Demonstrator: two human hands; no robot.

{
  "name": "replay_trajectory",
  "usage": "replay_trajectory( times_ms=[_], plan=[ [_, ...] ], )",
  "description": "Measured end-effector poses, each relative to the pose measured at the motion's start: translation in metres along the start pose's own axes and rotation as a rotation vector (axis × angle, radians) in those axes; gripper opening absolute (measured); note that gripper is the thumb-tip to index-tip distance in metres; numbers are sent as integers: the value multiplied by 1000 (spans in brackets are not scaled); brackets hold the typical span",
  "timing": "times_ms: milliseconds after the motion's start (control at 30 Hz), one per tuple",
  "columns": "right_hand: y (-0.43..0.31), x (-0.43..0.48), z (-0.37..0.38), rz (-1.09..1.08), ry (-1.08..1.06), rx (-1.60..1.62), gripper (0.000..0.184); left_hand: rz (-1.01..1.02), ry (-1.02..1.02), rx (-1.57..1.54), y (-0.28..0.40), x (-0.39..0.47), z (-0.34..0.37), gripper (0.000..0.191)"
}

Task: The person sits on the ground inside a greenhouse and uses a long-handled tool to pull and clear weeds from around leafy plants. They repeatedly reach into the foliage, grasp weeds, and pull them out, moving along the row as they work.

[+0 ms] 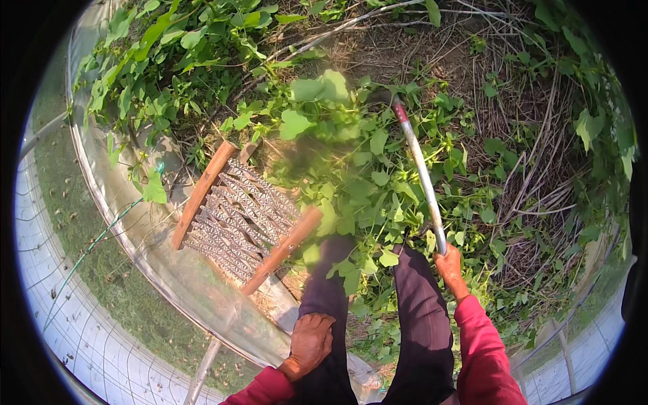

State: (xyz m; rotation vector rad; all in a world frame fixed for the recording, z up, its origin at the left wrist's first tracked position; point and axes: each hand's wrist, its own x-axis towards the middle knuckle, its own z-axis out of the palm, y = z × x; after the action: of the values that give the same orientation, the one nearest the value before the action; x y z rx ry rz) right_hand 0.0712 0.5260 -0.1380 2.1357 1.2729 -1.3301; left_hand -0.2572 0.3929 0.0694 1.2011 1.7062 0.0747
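My right hand point(449, 268) is closed round the lower end of a pale metal handle point(422, 177). The handle has a red band near its far end and leads to a dark curved tool head point(380, 96), half hidden among the leaves. On the thigh of my dark trousers point(324, 283) rests my left hand point(311, 338), back up and holding nothing. Between the handle and my legs spreads a mass of leafy green vines point(364, 197), partly blurred, with some leaves overlapping my knees.
A folding stool point(245, 217) with wooden bars and a patterned woven seat stands at left. Beyond it curves clear plastic sheeting point(152, 248), with wire mesh point(66, 304) outside and a green cord point(96, 243). Dry stems point(536, 167) cover the ground at right; a long stick point(349, 25) lies ahead.
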Motion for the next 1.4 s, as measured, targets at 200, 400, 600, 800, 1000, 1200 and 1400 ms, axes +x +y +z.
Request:
replay_trajectory(
  times_ms=[200, 400, 600, 800, 1000, 1200, 1400],
  plan=[
    [16, -32, -92, -301, 137, -107, 22, 26, -5, 49, -1, -5, 1, 29],
    [-130, 51, 10, -456, -115, 351, 16, 12, -18, 34, -6, -11, 7, 30],
    [-75, -3, 41, 78, -268, 79, 21, 7, -10, 34, -9, -13, 9, 30],
    [-78, -28, 42, -119, -253, 140, 12, -1, -13, 67, -8, -10, -6, 30],
    [-109, 13, 40, -208, -218, -14, 15, -30, -18, 56, -21, -8, -1, 30],
    [-62, -122, -123, -23, -181, -231, 15, -16, -36, 79, -17, -4, -3, 29],
    [-26, -148, -207, -131, -117, 8, 24, 22, -3, 133, -9, 5, -3, 25]
  ],
)
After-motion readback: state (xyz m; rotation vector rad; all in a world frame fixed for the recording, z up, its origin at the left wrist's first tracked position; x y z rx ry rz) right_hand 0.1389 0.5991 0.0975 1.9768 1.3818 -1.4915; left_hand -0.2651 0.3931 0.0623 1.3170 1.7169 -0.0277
